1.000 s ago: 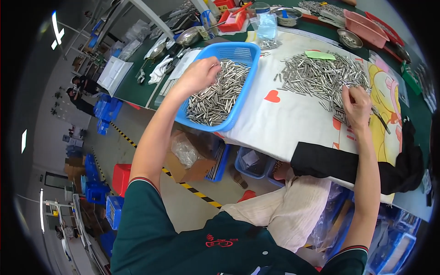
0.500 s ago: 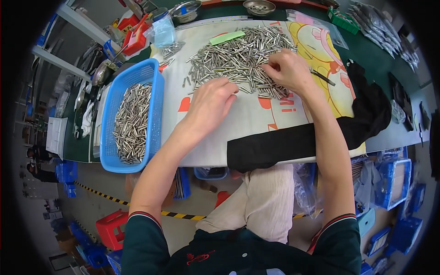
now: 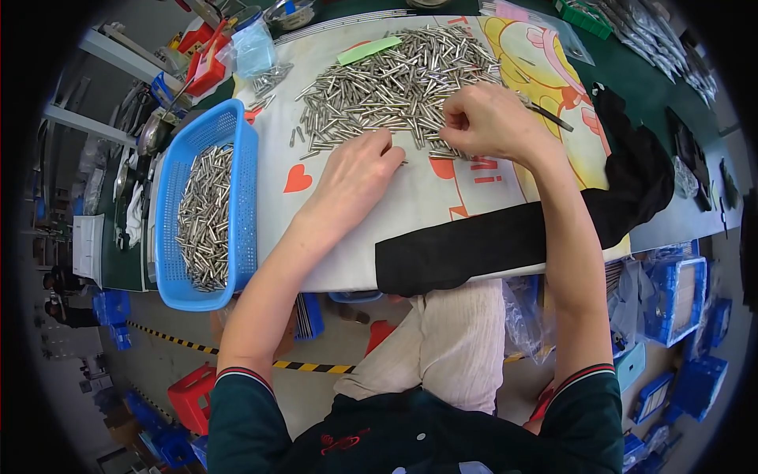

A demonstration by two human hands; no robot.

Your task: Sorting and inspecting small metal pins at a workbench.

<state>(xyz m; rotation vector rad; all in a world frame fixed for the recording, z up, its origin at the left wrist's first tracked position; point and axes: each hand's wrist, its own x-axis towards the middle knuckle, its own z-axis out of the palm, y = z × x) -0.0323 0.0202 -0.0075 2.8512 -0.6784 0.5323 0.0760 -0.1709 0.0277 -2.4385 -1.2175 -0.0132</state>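
Your left hand (image 3: 354,178) and right hand (image 3: 491,122) curl at the near edge of metal pins (image 3: 383,87) heaped right of the blue basket (image 3: 246,189); whether the fingers (image 3: 379,142) grasp any, I cannot tell.

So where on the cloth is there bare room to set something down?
Bare cloth lies around the printed heart, between basket and left hand, and between that hand and the black fabric. Farther back it's crowded with metal pins, the right hand at their edge.

A workshop: heaped metal pins (image 3: 399,83), blue crates (image 3: 700,387) (plus striped floor tape (image 3: 316,366)).
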